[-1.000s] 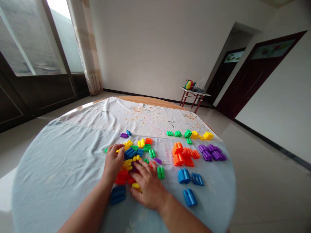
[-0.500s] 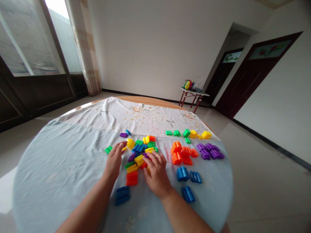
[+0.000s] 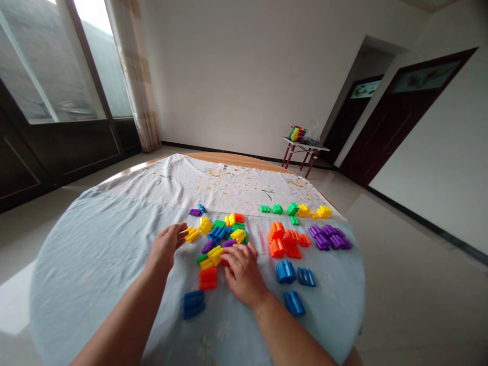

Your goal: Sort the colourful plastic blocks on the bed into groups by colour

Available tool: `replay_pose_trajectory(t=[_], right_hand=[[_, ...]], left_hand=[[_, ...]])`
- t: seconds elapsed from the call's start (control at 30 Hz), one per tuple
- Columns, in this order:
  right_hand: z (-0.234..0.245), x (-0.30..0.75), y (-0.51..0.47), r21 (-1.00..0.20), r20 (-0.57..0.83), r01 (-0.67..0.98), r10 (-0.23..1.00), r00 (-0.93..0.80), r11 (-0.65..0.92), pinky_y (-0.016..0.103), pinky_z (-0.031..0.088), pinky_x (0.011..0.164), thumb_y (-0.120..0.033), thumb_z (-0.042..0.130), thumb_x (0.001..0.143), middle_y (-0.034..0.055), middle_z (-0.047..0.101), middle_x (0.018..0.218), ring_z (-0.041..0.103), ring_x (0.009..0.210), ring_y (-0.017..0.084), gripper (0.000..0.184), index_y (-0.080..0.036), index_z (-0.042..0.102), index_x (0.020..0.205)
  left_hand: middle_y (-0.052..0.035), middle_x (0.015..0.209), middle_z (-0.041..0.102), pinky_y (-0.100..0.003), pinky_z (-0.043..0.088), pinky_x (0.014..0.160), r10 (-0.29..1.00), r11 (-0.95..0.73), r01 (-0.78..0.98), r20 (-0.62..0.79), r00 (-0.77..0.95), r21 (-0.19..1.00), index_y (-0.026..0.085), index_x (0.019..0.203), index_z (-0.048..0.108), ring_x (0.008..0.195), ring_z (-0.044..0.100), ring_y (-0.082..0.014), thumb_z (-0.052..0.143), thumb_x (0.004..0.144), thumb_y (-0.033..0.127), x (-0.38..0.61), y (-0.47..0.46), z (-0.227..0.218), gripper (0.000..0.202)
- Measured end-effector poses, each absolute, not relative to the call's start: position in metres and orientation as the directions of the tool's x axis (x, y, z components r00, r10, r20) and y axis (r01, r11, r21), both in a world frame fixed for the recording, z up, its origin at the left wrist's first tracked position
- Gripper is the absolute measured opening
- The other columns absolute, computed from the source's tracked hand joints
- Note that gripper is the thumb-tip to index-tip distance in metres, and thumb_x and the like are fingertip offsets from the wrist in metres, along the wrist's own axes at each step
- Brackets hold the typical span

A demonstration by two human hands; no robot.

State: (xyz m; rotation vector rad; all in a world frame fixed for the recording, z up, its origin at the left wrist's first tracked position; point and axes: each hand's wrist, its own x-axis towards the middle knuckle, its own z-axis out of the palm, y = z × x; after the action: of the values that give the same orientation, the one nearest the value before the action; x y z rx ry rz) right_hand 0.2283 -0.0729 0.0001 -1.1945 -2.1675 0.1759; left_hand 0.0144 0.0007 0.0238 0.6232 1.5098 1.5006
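Note:
My left hand (image 3: 165, 246) lies on the pale blue cloth (image 3: 95, 254), left of a mixed pile of coloured plastic blocks (image 3: 223, 233). Its fingers are curled, and their tips pinch a yellow block (image 3: 191, 234) at the pile's left edge. My right hand (image 3: 244, 274) rests at the pile's near side. Its fingers are bent over a small red block (image 3: 225, 262), most of which is hidden. A red-orange block (image 3: 208, 278) and a blue block (image 3: 193, 304) lie between my forearms.
Blocks sorted by colour lie to the right: orange (image 3: 284, 241), purple (image 3: 330, 239), blue (image 3: 292, 274), green (image 3: 276, 209) and yellow (image 3: 316, 211). The round table's edge (image 3: 354, 284) is close beyond them. A small side table (image 3: 303, 147) stands by the far wall.
My left hand has drawn back to the left and now covers the spot where a green block lay. My right hand has pulled slightly towards me, fingers curling at the pile's near edge.

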Motion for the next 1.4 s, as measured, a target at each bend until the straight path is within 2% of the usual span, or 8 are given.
replay_pose_trajectory(t=[0.13, 0.3, 0.5, 0.67, 0.87, 0.97, 1.1, 1.4], right_hand=[[0.003, 0.228, -0.074, -0.418, 0.526, 0.692, 0.778, -0.343, 0.588, 0.047, 0.016, 0.106, -0.012, 0.052, 0.08, 0.0019, 0.062, 0.102, 0.046, 0.107, 0.021, 0.023, -0.023, 0.06, 0.097], [0.002, 0.223, -0.073, -0.387, 0.561, 0.7, 0.756, -0.337, 0.6, 0.048, 0.018, 0.105, -0.016, 0.05, 0.082, 0.0051, 0.058, 0.112, 0.044, 0.11, 0.021, 0.031, -0.022, 0.055, 0.112], [-0.004, 0.218, -0.071, -0.388, 0.493, 0.696, 0.774, -0.397, 0.604, 0.049, 0.016, 0.105, -0.027, 0.057, 0.081, 0.0053, 0.054, 0.121, 0.039, 0.115, 0.024, 0.04, -0.024, 0.05, 0.12], [-0.005, 0.218, -0.071, -0.411, 0.504, 0.678, 0.771, -0.388, 0.61, 0.045, 0.017, 0.105, -0.021, 0.06, 0.074, 0.0018, 0.058, 0.111, 0.045, 0.107, 0.02, 0.039, -0.024, 0.052, 0.112], [0.003, 0.225, -0.072, -0.431, 0.523, 0.679, 0.778, -0.348, 0.594, 0.039, 0.03, 0.099, -0.014, 0.056, 0.072, 0.0027, 0.055, 0.118, 0.044, 0.106, 0.02, 0.054, -0.023, 0.045, 0.124], [0.005, 0.229, -0.073, -0.449, 0.497, 0.684, 0.797, -0.344, 0.575, 0.038, 0.033, 0.097, -0.01, 0.054, 0.071, 0.0026, 0.055, 0.117, 0.044, 0.105, 0.02, 0.052, -0.022, 0.048, 0.122], [0.006, 0.233, -0.074, -0.471, 0.475, 0.674, 0.807, -0.349, 0.569, 0.037, 0.034, 0.097, -0.006, 0.051, 0.07, 0.0035, 0.055, 0.116, 0.043, 0.105, 0.021, 0.051, -0.021, 0.052, 0.118], [0.001, 0.24, -0.07, -0.483, 0.521, 0.642, 0.785, -0.335, 0.595, 0.04, 0.035, 0.098, 0.002, 0.043, 0.064, 0.0048, 0.055, 0.115, 0.044, 0.108, 0.02, 0.065, -0.022, 0.047, 0.124]], left_hand=[[-0.011, 0.081, 0.067, -0.029, 0.049, 0.057, 0.833, 0.145, -0.133, -0.193, -0.518, 0.981, 0.013, 0.072, 0.061, 0.067, 0.063, -0.0193, 0.055, 0.058, 0.031, 0.013, 0.004, 0.019, 0.024], [-0.0088, 0.081, 0.067, -0.033, 0.049, 0.065, 0.83, 0.062, 0.07, -0.012, -0.558, 0.996, 0.014, 0.08, 0.062, 0.073, 0.063, -0.0217, 0.046, 0.066, 0.037, 0.019, 0.0, 0.002, 0.031], [-0.0055, 0.077, 0.066, -0.033, 0.047, 0.071, 0.849, 0.025, 0.262, 0.117, -0.515, 0.965, 0.017, 0.082, 0.062, 0.075, 0.062, -0.0218, 0.045, 0.07, 0.04, 0.021, -0.005, -0.01, 0.031], [-0.0044, 0.069, 0.065, -0.032, 0.046, 0.065, 0.869, 0.029, 0.299, 0.124, -0.479, 0.954, 0.018, 0.082, 0.062, 0.071, 0.062, -0.0227, 0.046, 0.07, 0.042, 0.014, -0.005, -0.012, 0.032], [-0.005, 0.071, 0.065, -0.031, 0.044, 0.06, 0.877, 0.018, 0.289, 0.123, -0.464, 0.957, 0.019, 0.086, 0.063, 0.072, 0.06, -0.0224, 0.046, 0.074, 0.044, 0.007, -0.001, -0.023, 0.033], [-0.0048, 0.069, 0.064, -0.029, 0.044, 0.06, 0.88, 0.022, 0.266, 0.108, -0.463, 0.964, 0.017, 0.085, 0.063, 0.071, 0.06, -0.021, 0.047, 0.074, 0.041, 0.007, -0.002, -0.023, 0.031], [-0.0038, 0.068, 0.064, -0.028, 0.044, 0.06, 0.882, 0.019, 0.261, 0.107, -0.459, 0.965, 0.016, 0.086, 0.063, 0.068, 0.059, -0.0194, 0.047, 0.073, 0.042, 0.009, -0.002, -0.022, 0.033], [-0.0041, 0.07, 0.065, -0.027, 0.043, 0.059, 0.877, -0.01, 0.262, 0.134, -0.462, 0.965, 0.016, 0.083, 0.062, 0.067, 0.06, -0.0188, 0.046, 0.074, 0.045, 0.011, -0.002, -0.025, 0.034]])
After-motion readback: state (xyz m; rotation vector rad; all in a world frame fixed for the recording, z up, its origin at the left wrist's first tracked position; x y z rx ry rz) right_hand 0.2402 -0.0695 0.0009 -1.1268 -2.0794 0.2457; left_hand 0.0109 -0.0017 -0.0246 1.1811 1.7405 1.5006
